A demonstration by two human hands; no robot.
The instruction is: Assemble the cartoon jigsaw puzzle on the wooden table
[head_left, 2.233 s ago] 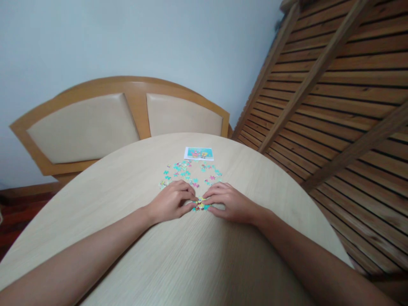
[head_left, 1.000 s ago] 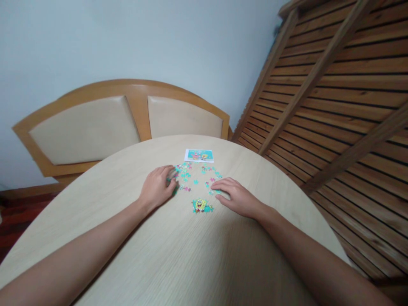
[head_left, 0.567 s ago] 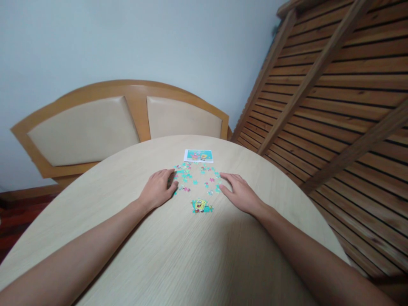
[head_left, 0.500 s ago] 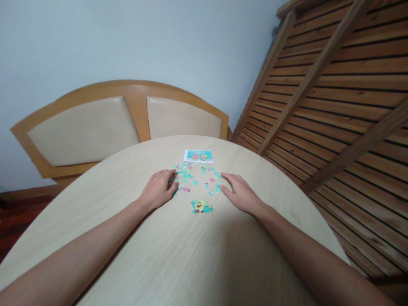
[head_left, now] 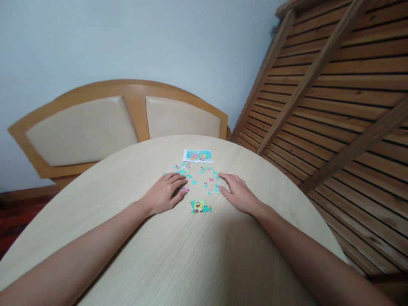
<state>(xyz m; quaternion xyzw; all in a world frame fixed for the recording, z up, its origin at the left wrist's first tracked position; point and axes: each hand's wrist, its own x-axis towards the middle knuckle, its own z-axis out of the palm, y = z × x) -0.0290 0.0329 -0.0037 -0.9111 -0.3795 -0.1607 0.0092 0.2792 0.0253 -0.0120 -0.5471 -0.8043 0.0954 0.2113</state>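
Note:
Loose jigsaw puzzle pieces [head_left: 194, 182], mostly teal with some pink, lie scattered between my hands. My left hand [head_left: 165, 192] reaches over the left side of the scatter, its fingers apart, hiding some pieces beneath. Whether its fingertips touch a piece I cannot tell. At the right edge of the scatter, my right hand [head_left: 236, 192] rests with thumb and fingers apart, close to a few teal pieces. Nearer to me lies a joined puzzle section [head_left: 199, 205] with a yellow cartoon figure on it. Behind the pieces is a reference picture card [head_left: 198, 156] showing a pink and a yellow figure.
Everything lies on a round pale wooden table [head_left: 178, 263]. Past its far edge stands a wood-framed headboard [head_left: 140, 87] with cream panels, against a pale wall. A slatted wooden structure [head_left: 334, 97] leans along the right side.
My left hand has moved to the right, over the left part of the scattered pieces. My right hand stays nearly where it was. The joined section has not moved.

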